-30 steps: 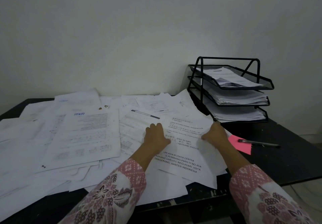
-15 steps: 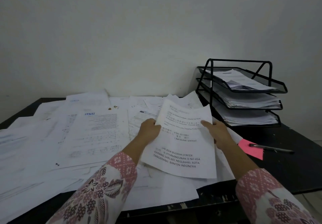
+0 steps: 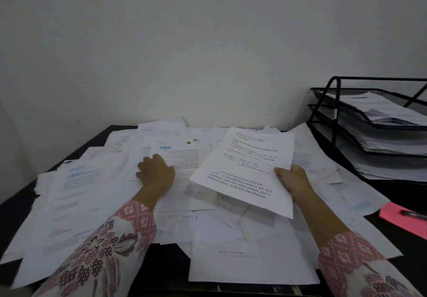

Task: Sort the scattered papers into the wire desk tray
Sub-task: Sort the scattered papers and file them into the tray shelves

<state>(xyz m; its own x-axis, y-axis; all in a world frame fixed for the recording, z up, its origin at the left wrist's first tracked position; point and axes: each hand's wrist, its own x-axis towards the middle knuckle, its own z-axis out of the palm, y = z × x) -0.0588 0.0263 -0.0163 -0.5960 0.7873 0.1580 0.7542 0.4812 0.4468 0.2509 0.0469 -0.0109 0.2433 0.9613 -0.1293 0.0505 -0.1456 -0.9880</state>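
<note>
A person at a dark desk [image 3: 392, 190] strewn with papers holds one printed sheet up in the right hand while the left hand rests on the pile.

The right hand [image 3: 293, 180] pinches the right edge of a white sheet [image 3: 245, 171] bearing black address lines, thumb on top, so the sheet is raised and tilted above the scattered papers [image 3: 97, 204]. The left hand [image 3: 157, 174] lies knuckles-up on the loose pages to the left of the sheet, its fingers bent down onto them; I cannot tell whether it grips one. Both sleeves are pink with a floral pattern. At the far right stands a black three-tier wire desk tray [image 3: 332, 111], each tier stacked with paper. Near the right edge a pen [image 3: 413, 215] lies on a pink note [image 3: 397, 218].
</note>
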